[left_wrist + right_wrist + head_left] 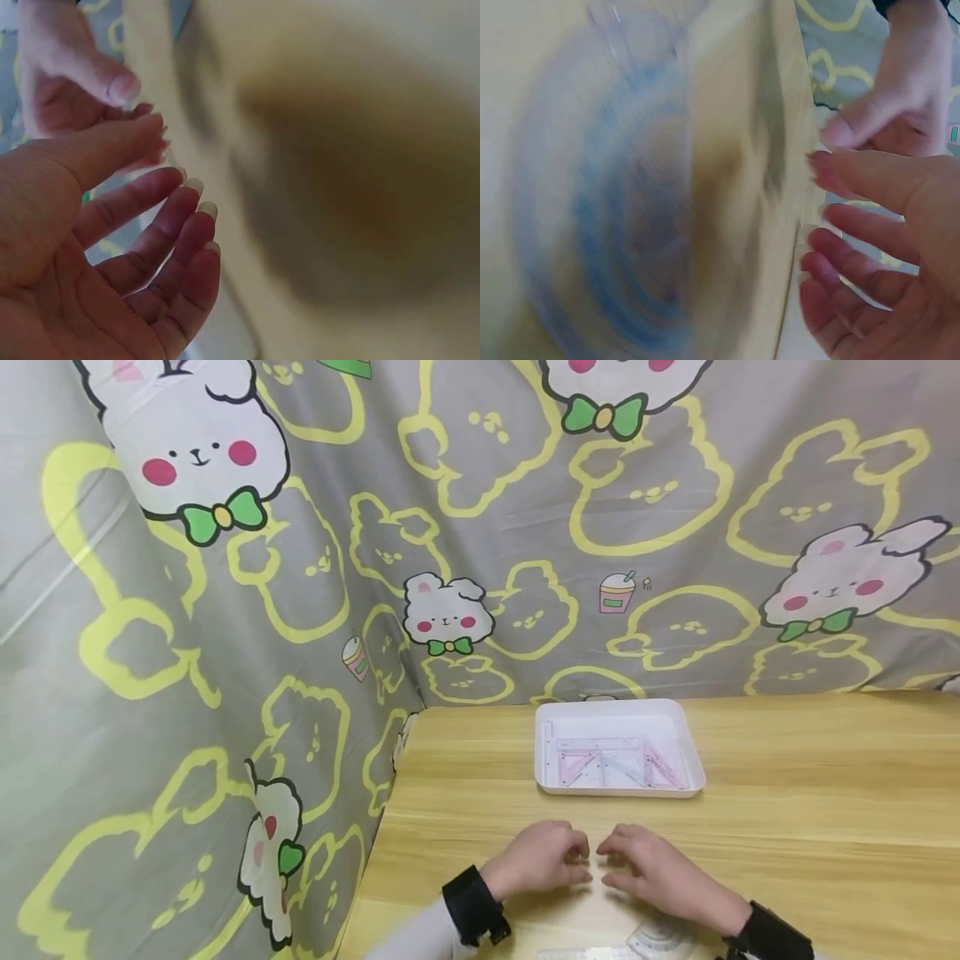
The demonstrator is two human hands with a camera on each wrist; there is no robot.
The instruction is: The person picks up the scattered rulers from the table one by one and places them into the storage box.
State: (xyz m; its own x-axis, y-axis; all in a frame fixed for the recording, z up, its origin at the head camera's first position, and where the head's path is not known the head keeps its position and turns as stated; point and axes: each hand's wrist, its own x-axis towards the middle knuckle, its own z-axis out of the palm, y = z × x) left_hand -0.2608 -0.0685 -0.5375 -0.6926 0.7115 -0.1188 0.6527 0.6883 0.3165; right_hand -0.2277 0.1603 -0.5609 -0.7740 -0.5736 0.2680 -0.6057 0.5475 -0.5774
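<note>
Above the table my left hand [536, 860] and right hand [663, 872] face each other, fingertips a small gap apart. Both have loosely bent fingers with nothing between them, as the left wrist view also shows. Beneath my right wrist lies a clear protractor [660, 939], seen large and blurred with a blue scale in the right wrist view. A clear ruler [581, 954] lies left of it, partly cut off by the bottom of the head view. Beyond the hands stands a white tray [622, 792] holding pink and bluish clear set squares [577, 766] and clear rulers [600, 744].
The wood-grain table [825, 810] extends to the right. A grey curtain [525, 535] with rabbit and yellow outline prints hangs along its back and left sides. Black bands [474, 906] are worn on both wrists.
</note>
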